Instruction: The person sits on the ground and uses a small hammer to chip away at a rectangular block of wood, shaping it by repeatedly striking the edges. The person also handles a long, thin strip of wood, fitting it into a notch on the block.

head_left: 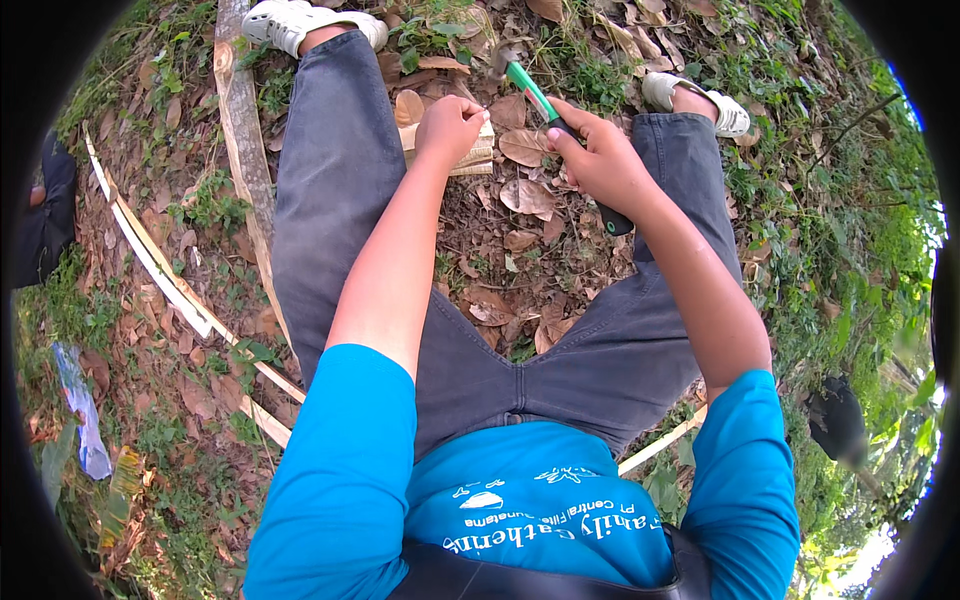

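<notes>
My right hand [600, 165] is wrapped round the black grip of a hammer [531, 90] with a green shaft. The metal head points away from me, up and to the left, apart from the wood. My left hand [450, 130] is closed in a pinch over a short block of pale, ridged wood [480, 160] between my legs. Whatever its fingertips pinch is too small to make out. Part of the block is hidden behind that hand and my left leg.
A long wooden pole [240, 140] lies beside my left leg. Split pale strips [165, 270] curve across leaf-covered ground farther left, near a crumpled plastic wrapper [82, 410]. Another strip [660, 442] shows by my right hip. Someone's dark-clothed leg [48, 215] is at the left edge.
</notes>
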`<state>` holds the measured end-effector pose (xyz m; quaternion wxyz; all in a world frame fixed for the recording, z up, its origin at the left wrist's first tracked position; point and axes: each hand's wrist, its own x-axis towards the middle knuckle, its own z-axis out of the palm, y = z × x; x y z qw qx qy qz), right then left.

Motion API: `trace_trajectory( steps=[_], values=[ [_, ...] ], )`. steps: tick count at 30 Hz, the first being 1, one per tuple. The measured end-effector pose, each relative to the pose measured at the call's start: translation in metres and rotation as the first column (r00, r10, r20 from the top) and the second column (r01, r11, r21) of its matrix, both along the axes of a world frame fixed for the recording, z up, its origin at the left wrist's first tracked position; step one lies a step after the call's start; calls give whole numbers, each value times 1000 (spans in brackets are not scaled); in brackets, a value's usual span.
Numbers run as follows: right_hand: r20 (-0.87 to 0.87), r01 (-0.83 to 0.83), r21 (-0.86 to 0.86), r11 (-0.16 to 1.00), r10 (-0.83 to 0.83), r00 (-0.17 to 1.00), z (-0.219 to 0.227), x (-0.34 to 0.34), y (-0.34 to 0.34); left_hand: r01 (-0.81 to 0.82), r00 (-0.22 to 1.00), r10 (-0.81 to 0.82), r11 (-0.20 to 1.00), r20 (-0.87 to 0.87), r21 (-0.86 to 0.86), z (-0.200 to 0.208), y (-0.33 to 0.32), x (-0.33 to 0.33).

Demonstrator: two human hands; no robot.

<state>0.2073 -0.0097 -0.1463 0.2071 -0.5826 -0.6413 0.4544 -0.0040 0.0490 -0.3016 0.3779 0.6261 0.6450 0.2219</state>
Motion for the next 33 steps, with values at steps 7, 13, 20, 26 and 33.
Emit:
trace_trajectory(
  steps=[7,13,20,26,33],
  values=[
    [29,66,172,983,-72,997,16,-4,18,2,1000,-2,1000,4,30,-2,-1,1],
    [-64,111,169,979,-102,993,9,-7,13,39,998,-43,997,55,67,-14,6,-2],
    [-109,143,193,971,-123,986,-7,1,-2,32,993,-32,999,110,4,-30,13,-7],
    [-79,106,164,981,-94,992,-12,5,2,16,995,-20,999,96,42,-35,13,-10],
    [-27,47,323,945,-40,999,0,0,22,4,1000,-4,1000,19,-8,-11,6,-1]
  ],
)
